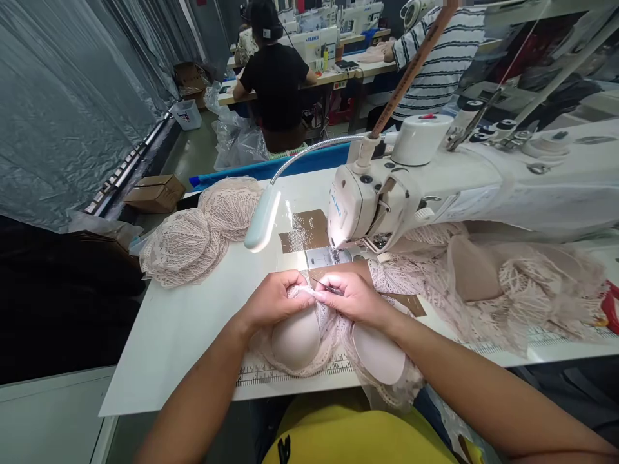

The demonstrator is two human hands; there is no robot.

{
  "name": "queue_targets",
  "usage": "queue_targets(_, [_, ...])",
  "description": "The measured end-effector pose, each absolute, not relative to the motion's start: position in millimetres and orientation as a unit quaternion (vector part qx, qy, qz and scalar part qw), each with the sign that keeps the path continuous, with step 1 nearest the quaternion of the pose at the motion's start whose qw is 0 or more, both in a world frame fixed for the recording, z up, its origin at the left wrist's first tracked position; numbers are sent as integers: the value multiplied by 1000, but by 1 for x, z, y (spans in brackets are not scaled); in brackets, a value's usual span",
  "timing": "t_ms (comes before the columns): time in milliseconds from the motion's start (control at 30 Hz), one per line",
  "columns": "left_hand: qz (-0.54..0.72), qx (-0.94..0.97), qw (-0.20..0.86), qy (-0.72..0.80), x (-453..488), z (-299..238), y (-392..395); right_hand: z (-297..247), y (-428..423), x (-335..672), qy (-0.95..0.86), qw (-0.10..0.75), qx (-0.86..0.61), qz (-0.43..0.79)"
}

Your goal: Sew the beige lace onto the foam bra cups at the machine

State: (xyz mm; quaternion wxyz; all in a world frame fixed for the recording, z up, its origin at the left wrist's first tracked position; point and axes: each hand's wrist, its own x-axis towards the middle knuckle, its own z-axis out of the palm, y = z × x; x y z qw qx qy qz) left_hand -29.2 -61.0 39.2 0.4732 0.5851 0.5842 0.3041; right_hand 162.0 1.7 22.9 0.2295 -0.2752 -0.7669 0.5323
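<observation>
A pale pink lace bra with smooth moulded cups lies at the table's front edge, its right cup hanging partly over. My left hand pinches the lace at the bra's upper middle between thumb and fingers. Close beside it, my right hand is closed on the same lace, fingertips almost touching the left ones. A thin dark metal tool, perhaps thread snips, shows at the right fingers; its full shape is hidden. Just beyond both hands stand the needle area and head of a white sewing machine.
Stacked lace cups lie at the table's left. More lace pieces spread under the machine arm to the right. A lamp on a bent neck hangs over the white table. Two people work at machines beyond.
</observation>
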Motion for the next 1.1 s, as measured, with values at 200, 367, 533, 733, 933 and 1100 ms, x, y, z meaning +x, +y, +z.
queue_targets(200, [327, 549, 519, 567, -29, 38, -59, 23, 2, 164, -784, 242, -272, 503])
queue_targets(367, [325, 505, 575, 555, -29, 37, -60, 22, 3, 163, -767, 255, -294, 509])
queue_targets(533, [337, 465, 582, 576, -29, 39, -60, 15, 6, 170, -712, 259, -291, 585])
queue_targets(733, [356, 452, 582, 574, -30, 40, -60, 24, 9, 178, -751, 230, -276, 555])
queue_targets(933, [375, 427, 596, 567, -32, 37, -59, 26, 8, 177, -743, 203, -281, 573])
queue_targets(1100, [373, 429, 611, 551, -30, 34, -59, 26, 3, 173, -740, 206, -282, 576])
